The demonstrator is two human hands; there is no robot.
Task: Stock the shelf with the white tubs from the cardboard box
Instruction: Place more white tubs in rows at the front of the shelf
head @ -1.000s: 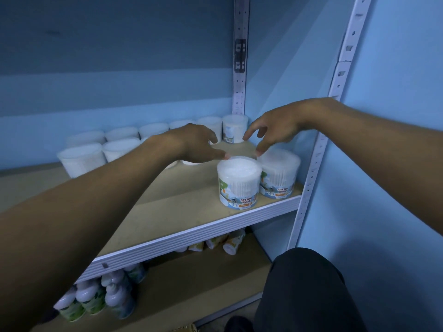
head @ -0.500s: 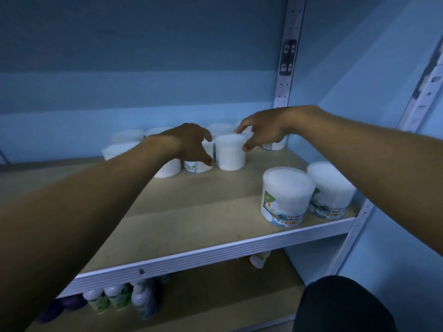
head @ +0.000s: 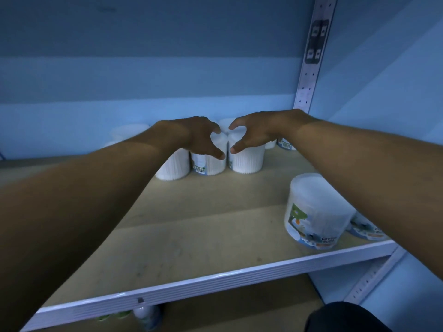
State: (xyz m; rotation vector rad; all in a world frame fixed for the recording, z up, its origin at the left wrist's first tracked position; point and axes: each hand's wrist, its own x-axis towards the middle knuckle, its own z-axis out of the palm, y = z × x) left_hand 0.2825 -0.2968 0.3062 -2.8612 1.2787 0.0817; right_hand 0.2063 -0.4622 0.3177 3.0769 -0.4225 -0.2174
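Nearest the camera, in the lower right of the frame, a white tub stands upright close to the front lip of the shelf, its printed label facing out. Just behind it, mostly hidden by the right forearm, a second labelled tub stands beside it. Both sit well apart from the hands, toward the near right corner of the board.

Farther back, at the middle of the frame, both arms reach deep into the shelf. The left hand curls over the top of a barcode tub, thumb down its right side. The right hand curls in the same way over the plain tub touching it on the right, thumb down its left side. The thumbs nearly meet between the two tubs. Each hand appears to grip its tub from above, though the far fingers are hidden. One more tub stands to the left, under the left wrist.

Beyond them a back row of tubs runs along the wall, dim and partly hidden.

All tubs are short upright cylinders with translucent white walls, their axes vertical. Any coming shift would likely be a slide straight back or sideways. The cardboard box is not in view
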